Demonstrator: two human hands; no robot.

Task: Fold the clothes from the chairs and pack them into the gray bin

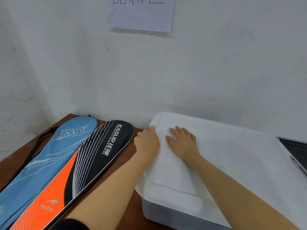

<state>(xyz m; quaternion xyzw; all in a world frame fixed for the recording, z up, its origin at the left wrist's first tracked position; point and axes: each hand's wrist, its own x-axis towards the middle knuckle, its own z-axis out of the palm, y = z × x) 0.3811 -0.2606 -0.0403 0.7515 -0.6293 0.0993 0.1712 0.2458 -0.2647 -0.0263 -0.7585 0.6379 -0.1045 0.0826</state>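
A pale gray bin (pixel 167 214) stands on the brown table at the right, covered by its white lid (pixel 232 163). My left hand (pixel 147 143) curls over the lid's far left corner, fingers gripping its edge. Flat on top of the lid, close to that corner, rests my right hand (pixel 181 142) with fingers spread, holding nothing. No clothes or chairs are in view, and the lid hides the bin's inside.
Two racket bags lie side by side on the brown table (pixel 132 206) at the left: a blue one (pixel 49 156) and a black-and-orange one (pixel 79 173). A white wall with a paper sign (pixel 141 14) is right behind. A dark object (pixel 295 151) shows at the right edge.
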